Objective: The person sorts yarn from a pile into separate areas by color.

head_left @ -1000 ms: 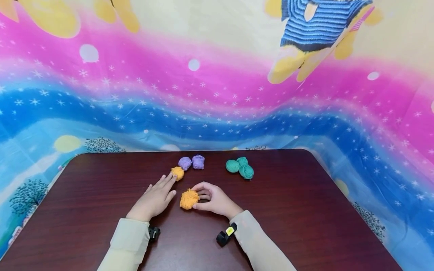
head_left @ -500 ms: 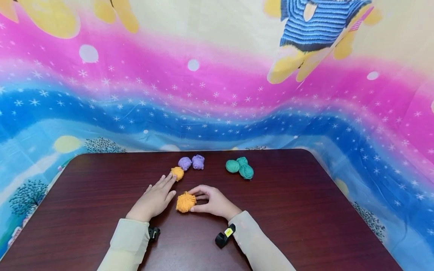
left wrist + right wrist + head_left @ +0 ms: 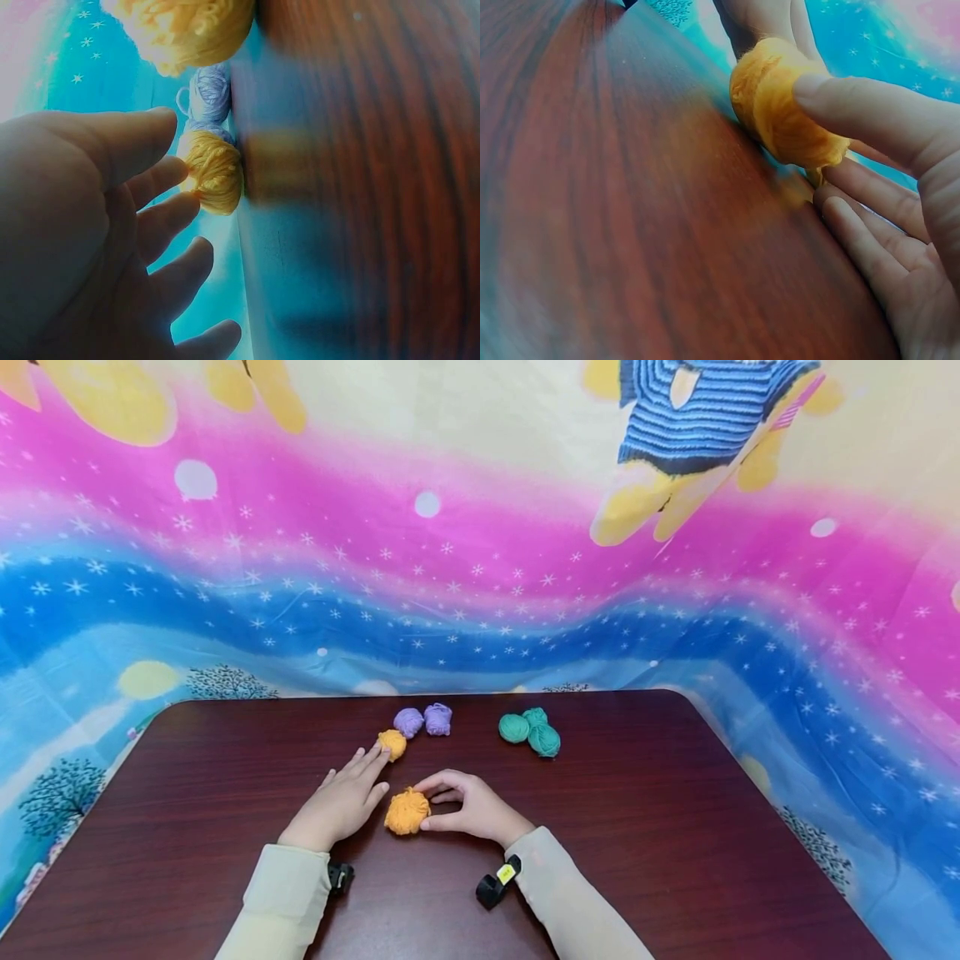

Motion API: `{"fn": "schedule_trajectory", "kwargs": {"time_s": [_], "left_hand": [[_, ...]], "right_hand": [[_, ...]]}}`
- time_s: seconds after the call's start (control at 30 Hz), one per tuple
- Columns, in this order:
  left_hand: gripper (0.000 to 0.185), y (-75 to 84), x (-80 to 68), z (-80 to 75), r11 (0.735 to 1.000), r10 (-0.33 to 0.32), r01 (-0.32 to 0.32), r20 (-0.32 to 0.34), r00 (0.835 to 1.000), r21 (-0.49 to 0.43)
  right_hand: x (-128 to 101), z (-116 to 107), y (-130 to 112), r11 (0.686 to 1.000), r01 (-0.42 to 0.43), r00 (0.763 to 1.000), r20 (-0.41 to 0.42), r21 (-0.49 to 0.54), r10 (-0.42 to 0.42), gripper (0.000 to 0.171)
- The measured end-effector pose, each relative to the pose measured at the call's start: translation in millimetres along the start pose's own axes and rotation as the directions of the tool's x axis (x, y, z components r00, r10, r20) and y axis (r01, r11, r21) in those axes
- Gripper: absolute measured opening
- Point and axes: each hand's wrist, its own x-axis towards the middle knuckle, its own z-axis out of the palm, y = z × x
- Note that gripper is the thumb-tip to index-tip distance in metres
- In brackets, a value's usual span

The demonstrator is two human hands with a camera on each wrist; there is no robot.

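Yarn (image 3: 407,812), orange and shaggy, pinched by your right hand (image 3: 477,810), has shifted nearer you and your outspread left hand (image 3: 335,802), which touches a round yellow ball (image 3: 394,743).

Your tbl (image 3: 637,827): dk red-brn, wood-grain
On it: 2 purple yarn balls (image 3: 438,719) at your 12 o'clock, far orange ball (image 3: 394,743) at 11, 3 green balls (image 3: 544,741) bunched at 1; near orange ball (image 3: 407,812), ctr, contact unclear.

Person's wearing pale cream long sleeves (image 3: 581,897) with a wide left cuff (image 3: 287,880), plus a little black gadget (image 3: 342,878) at each wrist, the right one rocking a bright yellow label (image 3: 507,872).
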Motion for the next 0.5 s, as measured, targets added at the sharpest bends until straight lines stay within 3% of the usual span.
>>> {"fn": "schedule_trajectory", "kwargs": {"time_s": [0.3, 0.5], "left_hand": [[0.057, 1.7, -0.8, -0.5, 1.0, -0.013, 0.013, 0.008, 1.0, -0.009], [0.056, 1.7, -0.5, -0.1, 1.0, -0.007, 0.007, -0.001, 1.0, 0.0]], "right_hand": [[0.2, -0.3, 2.3, 0.998, 0.003, 1.0, -0.027, 0.066, -0.001, 0.037], [-0.8, -0.2, 3.3, 0.987, 0.038, 0.996, -0.091, 0.157, -0.024, 0.029]]}}
